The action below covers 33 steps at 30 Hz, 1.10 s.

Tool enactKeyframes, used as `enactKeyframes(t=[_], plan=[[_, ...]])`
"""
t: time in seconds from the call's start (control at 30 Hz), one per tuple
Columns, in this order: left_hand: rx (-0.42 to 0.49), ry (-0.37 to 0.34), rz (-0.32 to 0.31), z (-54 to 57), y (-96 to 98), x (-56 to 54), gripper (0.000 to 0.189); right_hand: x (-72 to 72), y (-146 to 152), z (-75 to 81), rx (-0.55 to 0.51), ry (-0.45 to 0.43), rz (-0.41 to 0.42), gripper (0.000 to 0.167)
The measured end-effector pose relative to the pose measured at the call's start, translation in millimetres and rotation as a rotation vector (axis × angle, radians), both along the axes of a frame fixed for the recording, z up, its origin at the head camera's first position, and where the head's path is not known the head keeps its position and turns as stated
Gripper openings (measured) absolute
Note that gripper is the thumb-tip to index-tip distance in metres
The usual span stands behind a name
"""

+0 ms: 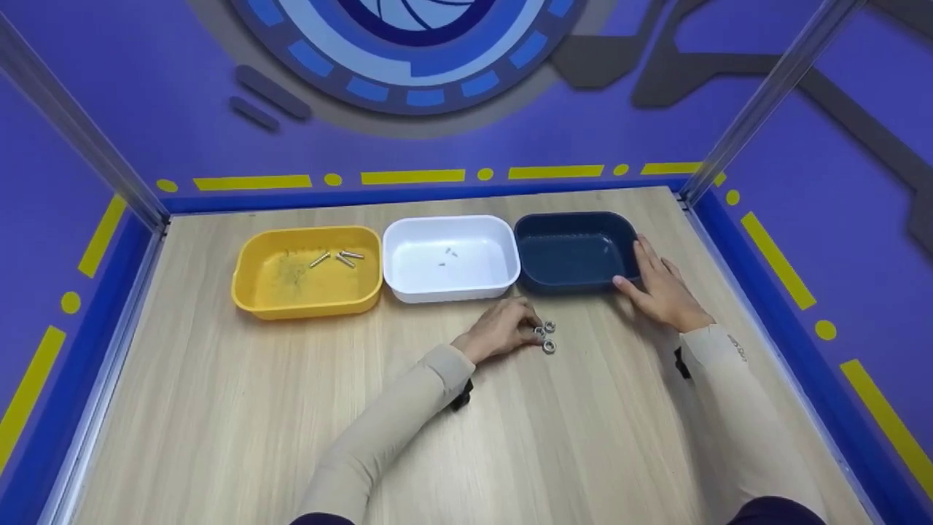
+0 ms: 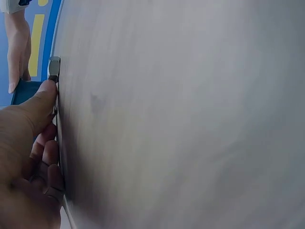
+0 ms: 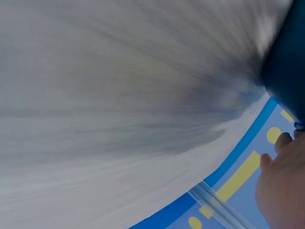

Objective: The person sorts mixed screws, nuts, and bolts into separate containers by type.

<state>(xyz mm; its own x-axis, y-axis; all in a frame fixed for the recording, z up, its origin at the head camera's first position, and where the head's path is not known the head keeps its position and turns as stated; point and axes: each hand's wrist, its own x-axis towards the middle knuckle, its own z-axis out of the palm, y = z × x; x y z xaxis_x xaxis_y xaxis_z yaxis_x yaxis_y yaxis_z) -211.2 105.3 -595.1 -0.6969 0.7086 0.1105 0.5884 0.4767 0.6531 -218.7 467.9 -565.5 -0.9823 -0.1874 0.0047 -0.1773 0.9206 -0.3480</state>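
Three metal nuts lie close together on the wooden table, in front of the gap between the white and dark bins. My left hand pinches one nut between thumb and fingertips; another nut lies just behind it and a third nut just in front. In the left wrist view, a nut shows beyond the thumb. My right hand rests against the right end of the dark blue bin, thumb at its front corner, fingers extended along its side.
A white bin with a few tiny grey pieces stands left of the dark one. Further left, a yellow bin holds three screws. Purple panels border the table at the back and both sides.
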Motion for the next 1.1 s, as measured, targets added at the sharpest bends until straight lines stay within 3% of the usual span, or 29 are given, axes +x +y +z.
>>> enactKeyframes(t=[0.3,0.43,0.8,1.1], plan=[[0.002,0.025,0.025,5.5,1.2,2.4,0.026,-0.7,-1,3.6,0.002,-0.016,-0.004,0.097],[-0.008,0.070,0.016,9.9,0.9,3.2,0.026,-1.3,-2,4.7,0.001,-0.018,-0.010,0.097],[-0.026,0.196,0.026,32.3,6.6,7.4,0.026,0.9,-3,2.6,-0.011,0.012,0.008,0.095],[0.015,0.197,0.014,49.4,15.3,3.3,0.031,2.4,-1,-0.2,-0.012,0.036,0.024,0.092]])
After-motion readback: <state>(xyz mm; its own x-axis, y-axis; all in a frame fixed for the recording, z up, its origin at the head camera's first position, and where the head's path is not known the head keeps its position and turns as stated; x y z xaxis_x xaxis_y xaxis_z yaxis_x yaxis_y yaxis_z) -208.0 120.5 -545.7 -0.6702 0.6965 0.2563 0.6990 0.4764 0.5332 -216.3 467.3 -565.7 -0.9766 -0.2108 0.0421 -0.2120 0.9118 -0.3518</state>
